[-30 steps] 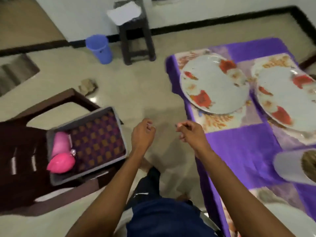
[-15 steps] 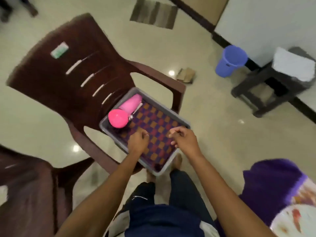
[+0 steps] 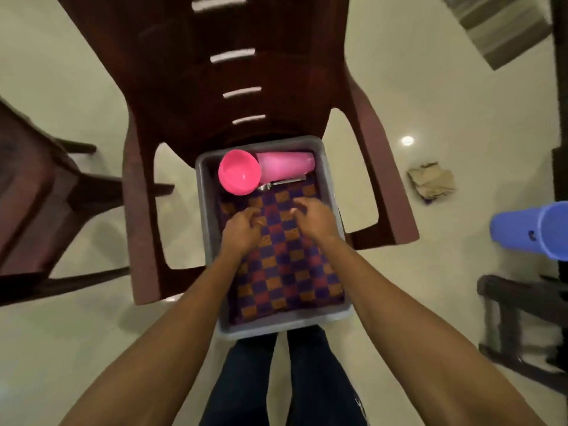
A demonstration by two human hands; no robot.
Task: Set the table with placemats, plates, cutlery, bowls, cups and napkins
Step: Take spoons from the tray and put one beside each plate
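A grey plastic tray [image 3: 212, 241] sits on the seat of a brown plastic chair [image 3: 233, 72]. Inside it lies a checked purple, red and orange cloth [image 3: 285, 272]. At the tray's far end a bright pink bowl [image 3: 239, 172] rests on its side next to a pale pink cup [image 3: 285, 166] lying flat, with a metal spoon [image 3: 282, 182] under them. My left hand [image 3: 241, 230] hovers over the cloth with fingers loosely curled, holding nothing. My right hand [image 3: 313, 218] reaches over the cloth beside it, fingers relaxed and empty.
A second dark chair [image 3: 37, 192] stands at the left. A blue bucket [image 3: 534, 232] lies at the right edge above a dark stool [image 3: 522, 318]. A crumpled rag [image 3: 431, 182] is on the pale tiled floor. My legs stand just before the tray.
My view has swung from the purple table with plates to the chair. Both hands have moved forward and now hang over the cloth in the tray.
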